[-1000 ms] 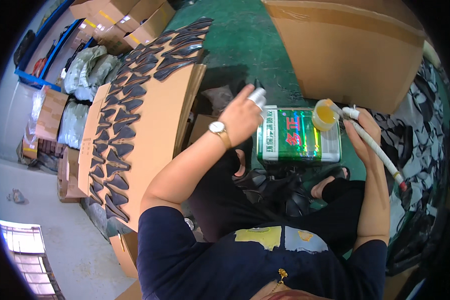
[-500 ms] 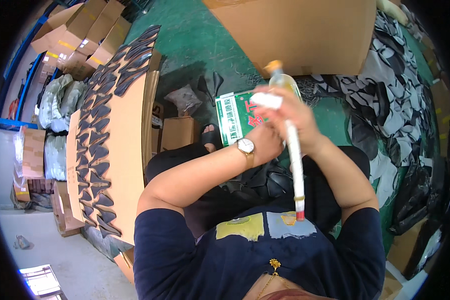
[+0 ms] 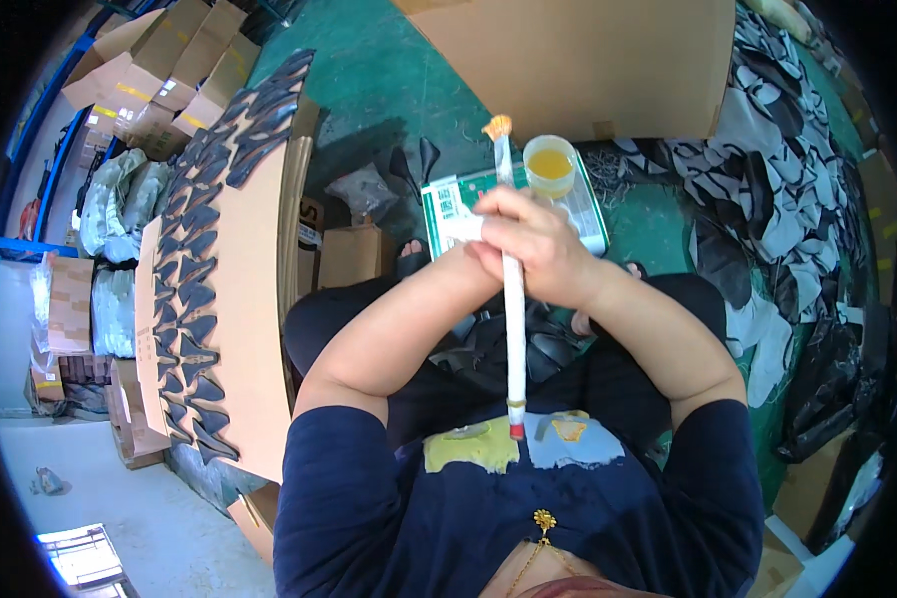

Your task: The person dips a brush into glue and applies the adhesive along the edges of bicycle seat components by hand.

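Note:
My right hand [image 3: 543, 244] is closed around a long white-wrapped brush [image 3: 514, 334]. The brush has an orange-yellow, clumped tip at its far end and a red butt near my chest. My left hand [image 3: 471, 267] is partly hidden beside and under the right one. It seems to pinch a small white piece [image 3: 458, 229], whose shape is blurred. Beyond my hands, a translucent cup [image 3: 551, 167] of yellow liquid stands on a green and white tin [image 3: 590, 211]. Dark cut pieces [image 3: 543, 349] lie between my legs, below the hands.
At left, a cardboard board [image 3: 254, 299] carries rows of dark curved pieces. A large carton [image 3: 578, 60] stands ahead. Heaped grey and black scraps [image 3: 767, 179] cover the floor at right. A small box [image 3: 354, 254] and a plastic bag [image 3: 366, 191] are near my left foot.
Both hands have moved left, carrying the brush with them. Its tip has left the area over the cup, which now shows fully. The white piece has shifted left and slightly nearer to me.

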Motion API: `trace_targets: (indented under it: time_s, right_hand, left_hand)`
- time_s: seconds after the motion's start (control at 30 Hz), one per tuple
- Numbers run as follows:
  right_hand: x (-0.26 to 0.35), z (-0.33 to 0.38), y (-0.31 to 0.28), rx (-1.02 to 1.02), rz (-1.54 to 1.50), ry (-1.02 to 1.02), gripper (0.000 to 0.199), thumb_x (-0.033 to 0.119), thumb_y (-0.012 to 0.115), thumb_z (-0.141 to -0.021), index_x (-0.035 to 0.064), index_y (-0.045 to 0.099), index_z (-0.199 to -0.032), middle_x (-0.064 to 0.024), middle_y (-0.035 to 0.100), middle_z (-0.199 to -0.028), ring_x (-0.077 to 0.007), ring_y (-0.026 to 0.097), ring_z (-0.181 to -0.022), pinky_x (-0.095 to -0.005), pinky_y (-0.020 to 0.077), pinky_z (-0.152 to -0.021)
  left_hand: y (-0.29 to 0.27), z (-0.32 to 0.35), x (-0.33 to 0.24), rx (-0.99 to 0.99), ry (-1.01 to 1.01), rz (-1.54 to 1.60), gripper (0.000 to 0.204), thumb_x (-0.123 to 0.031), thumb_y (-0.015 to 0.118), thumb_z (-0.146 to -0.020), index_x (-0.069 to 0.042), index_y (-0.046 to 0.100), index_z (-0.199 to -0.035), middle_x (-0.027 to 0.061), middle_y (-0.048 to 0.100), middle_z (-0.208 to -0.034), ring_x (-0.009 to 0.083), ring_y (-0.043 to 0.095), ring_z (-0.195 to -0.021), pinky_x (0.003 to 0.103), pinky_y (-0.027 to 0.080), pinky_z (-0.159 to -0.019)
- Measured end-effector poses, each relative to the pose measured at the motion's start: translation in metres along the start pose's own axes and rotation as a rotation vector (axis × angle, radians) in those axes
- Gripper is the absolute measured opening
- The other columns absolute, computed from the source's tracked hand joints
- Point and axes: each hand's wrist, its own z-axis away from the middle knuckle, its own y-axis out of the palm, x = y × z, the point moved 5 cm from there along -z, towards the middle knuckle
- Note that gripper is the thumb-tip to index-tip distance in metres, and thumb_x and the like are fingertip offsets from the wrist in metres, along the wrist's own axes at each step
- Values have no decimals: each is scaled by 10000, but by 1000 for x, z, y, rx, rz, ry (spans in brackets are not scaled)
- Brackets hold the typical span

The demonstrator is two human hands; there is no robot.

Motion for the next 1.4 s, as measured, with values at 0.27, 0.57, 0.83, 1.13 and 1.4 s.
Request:
trace_targets:
  time_s: [0.27,0.57,0.83,1.13,1.4]
  right_hand:
    - [-13,-9,4,167,-217,-1,171,6,660,-662,55,585,-808,-54,542,-855,-244,596,-699,-352,464,-581]
    - [-7,-6,-9,412,-289,-31,399,20,731,-593,21,632,-980,-121,542,-1058,-293,588,-910,-350,501,-676]
    - [10,-1,-21,506,-85,-33,394,59,755,-624,21,627,-994,-119,533,-1152,-305,604,-950,-366,524,-678]
    - [2,1,-36,321,-135,-110,479,196,799,-646,21,631,-1059,-146,549,-1167,-294,600,-993,-378,502,-807]
    - [-128,31,-157,-377,-362,551,220,172,559,-932,-20,596,-1033,-144,664,-873,-222,668,-714,-338,559,-702]
  left_hand:
    - [-8,-12,16,-47,-95,312,210,-135,556,-858,-57,629,-1038,72,648,-1019,188,600,-996,335,434,-913]
    - [0,-8,12,-45,-133,477,229,-125,570,-865,-47,617,-1076,79,649,-1037,180,604,-988,317,450,-886]
    - [5,-6,7,-55,-145,577,251,-116,583,-872,-38,606,-1109,85,650,-1053,173,608,-980,301,464,-862]
    - [-13,16,6,-178,-95,663,278,-106,597,-879,-29,595,-1146,92,651,-1071,166,612,-972,284,480,-834]
    - [-80,199,56,-771,-198,790,340,-169,468,-973,13,507,-1258,138,621,-1132,170,604,-1017,276,465,-871]
